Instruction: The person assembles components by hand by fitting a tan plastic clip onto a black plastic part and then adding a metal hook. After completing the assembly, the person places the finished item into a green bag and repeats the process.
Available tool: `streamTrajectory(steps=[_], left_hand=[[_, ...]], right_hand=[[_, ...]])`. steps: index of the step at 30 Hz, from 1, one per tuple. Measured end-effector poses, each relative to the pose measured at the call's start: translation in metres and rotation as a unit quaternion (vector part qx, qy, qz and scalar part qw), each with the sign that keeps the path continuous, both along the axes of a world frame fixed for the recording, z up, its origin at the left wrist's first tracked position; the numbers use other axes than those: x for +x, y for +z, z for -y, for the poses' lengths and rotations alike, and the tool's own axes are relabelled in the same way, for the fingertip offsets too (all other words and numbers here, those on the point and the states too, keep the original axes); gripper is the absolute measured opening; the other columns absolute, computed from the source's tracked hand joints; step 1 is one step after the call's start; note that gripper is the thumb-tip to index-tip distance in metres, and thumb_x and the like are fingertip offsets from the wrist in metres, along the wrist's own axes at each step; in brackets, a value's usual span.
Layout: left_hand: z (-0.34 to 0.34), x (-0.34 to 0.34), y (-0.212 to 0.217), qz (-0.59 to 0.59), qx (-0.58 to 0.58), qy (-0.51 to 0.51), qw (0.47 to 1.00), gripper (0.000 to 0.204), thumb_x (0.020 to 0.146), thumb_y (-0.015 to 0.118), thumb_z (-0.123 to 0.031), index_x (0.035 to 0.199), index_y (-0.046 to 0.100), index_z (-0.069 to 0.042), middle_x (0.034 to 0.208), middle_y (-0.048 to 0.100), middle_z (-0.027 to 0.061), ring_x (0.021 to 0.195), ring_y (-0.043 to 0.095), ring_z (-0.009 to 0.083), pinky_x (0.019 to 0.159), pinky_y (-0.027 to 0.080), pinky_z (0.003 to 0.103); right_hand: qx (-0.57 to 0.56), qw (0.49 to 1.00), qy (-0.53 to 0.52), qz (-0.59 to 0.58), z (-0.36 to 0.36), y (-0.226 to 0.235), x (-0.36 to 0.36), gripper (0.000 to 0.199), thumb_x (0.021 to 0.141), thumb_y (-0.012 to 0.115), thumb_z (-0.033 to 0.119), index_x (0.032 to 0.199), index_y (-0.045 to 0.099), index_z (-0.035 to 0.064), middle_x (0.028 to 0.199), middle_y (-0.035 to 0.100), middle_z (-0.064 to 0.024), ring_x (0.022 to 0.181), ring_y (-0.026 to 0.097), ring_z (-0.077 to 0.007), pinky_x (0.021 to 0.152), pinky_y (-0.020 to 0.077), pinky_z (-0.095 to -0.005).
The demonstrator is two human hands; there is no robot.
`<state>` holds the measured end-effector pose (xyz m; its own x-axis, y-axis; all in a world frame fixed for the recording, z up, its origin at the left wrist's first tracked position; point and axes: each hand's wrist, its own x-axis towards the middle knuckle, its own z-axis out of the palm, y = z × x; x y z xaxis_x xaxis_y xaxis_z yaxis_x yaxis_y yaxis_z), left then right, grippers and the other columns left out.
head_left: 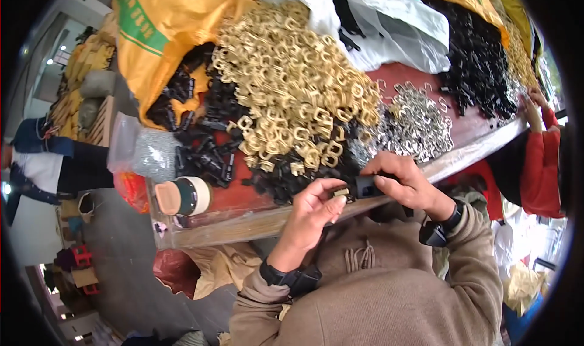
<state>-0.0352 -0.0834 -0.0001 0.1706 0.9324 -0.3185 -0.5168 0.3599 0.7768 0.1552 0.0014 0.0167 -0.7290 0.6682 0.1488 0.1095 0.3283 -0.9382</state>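
My left hand (315, 212) pinches a small brass-coloured metal piece (342, 193) between thumb and fingertips, just above the table's near edge. Close beside it, my right hand (403, 185) grips a black plastic part (365, 186) with a squarish opening. The two pieces are nearly touching; whether they meet I cannot tell. Beyond my hands spreads a large heap of gold-coloured metal loops (292, 84). Silver metal hooks (420, 121) lie in a smaller pile to the right of it. Black plastic parts (207, 160) are strewn to the left of the gold heap.
A dark green and white cup (196, 195) with a pinkish lid stands at the table's left end. Yellow sacks (176, 17) and a white bag (389, 30) line the back. More black parts (471, 60) lie at the right, where a red-sleeved person (541, 157) works. Another person (42, 157) stands far left.
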Motion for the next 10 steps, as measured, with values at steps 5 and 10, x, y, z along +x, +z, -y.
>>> streamTrajectory(steps=[5,10], left_hand=[[0.001,0.001,-0.006,-0.009,-0.013,-0.010,1.000,0.027,0.077,0.057,-0.010,0.099,0.048,0.001,0.068,0.049,0.0003,0.056,0.042,0.0048,0.050,0.035,0.017],[0.004,0.001,-0.008,-0.045,-0.014,-0.031,0.998,0.027,0.077,0.058,-0.011,0.100,0.048,0.001,0.067,0.049,0.0003,0.055,0.043,0.0049,0.050,0.036,0.017]], right_hand=[[0.027,1.000,0.016,-0.001,0.005,-0.013,0.000,0.025,0.078,0.045,0.018,0.088,0.052,-0.0033,0.079,0.053,-0.0107,0.071,0.051,-0.0209,0.064,0.0392,-0.0295],[-0.025,0.999,0.022,0.019,0.005,-0.015,0.001,0.027,0.080,0.046,0.022,0.090,0.052,-0.0026,0.083,0.053,-0.0120,0.076,0.051,-0.0239,0.066,0.0394,-0.0298]])
